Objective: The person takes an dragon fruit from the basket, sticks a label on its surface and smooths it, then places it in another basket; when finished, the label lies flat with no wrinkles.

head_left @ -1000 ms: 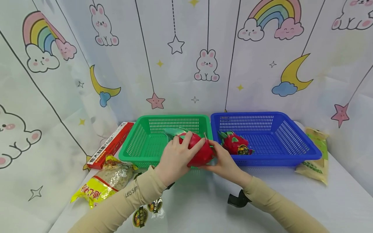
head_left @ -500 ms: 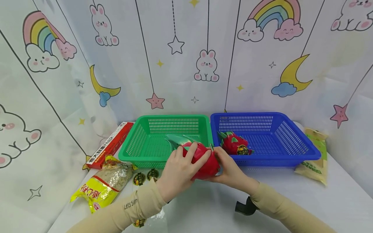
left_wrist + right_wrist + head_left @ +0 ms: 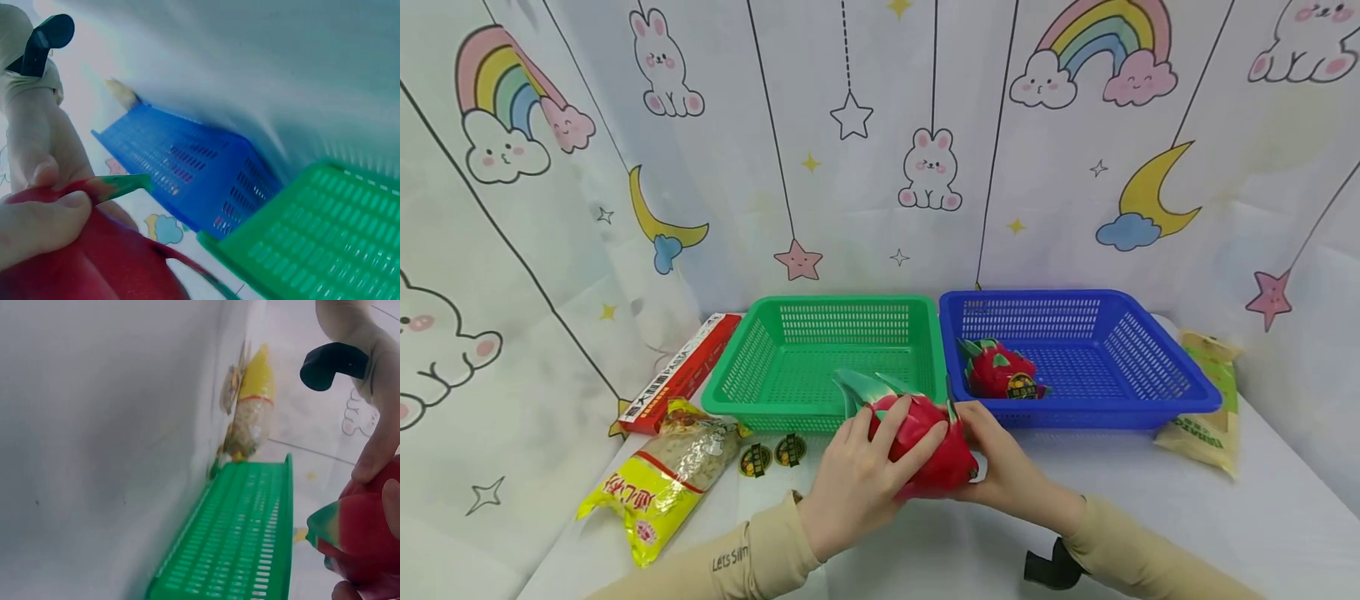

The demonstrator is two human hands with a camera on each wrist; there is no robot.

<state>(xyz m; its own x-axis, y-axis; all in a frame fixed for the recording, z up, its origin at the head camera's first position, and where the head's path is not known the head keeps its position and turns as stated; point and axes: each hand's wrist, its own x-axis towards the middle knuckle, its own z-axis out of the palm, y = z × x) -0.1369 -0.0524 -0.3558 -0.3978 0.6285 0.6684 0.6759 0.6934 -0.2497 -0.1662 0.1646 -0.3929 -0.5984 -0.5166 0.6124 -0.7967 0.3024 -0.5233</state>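
Note:
Both hands hold one large red dragon fruit (image 3: pixel 936 454) with green-tipped scales, in front of the two baskets. My left hand (image 3: pixel 865 475) grips it from the left, fingers spread over its top; the thumb shows on the red skin in the left wrist view. On the other side my right hand (image 3: pixel 1011 467) holds its right end, its fingers partly hidden behind the fruit. Green leaf tips (image 3: pixel 857 387) point up and left, overlapping the front rim of the green basket (image 3: pixel 745 408). In the blue basket (image 3: pixel 1097 412) lies a second dragon fruit (image 3: pixel 1000 371) with a black-and-gold sticker.
Left of the green basket lie a red pasta box (image 3: pixel 688 371) and a yellow bag of pasta (image 3: pixel 670 475). Two round black-and-gold stickers (image 3: pixel 772 454) lie on the white table (image 3: pixel 1247 533). A beige-green bag (image 3: pixel 1210 408) sits right of the blue basket.
Both hands have brought the dragon fruit down and toward the body, slightly rightward, from over the green basket's front. The baskets and the second dragon fruit stay put.

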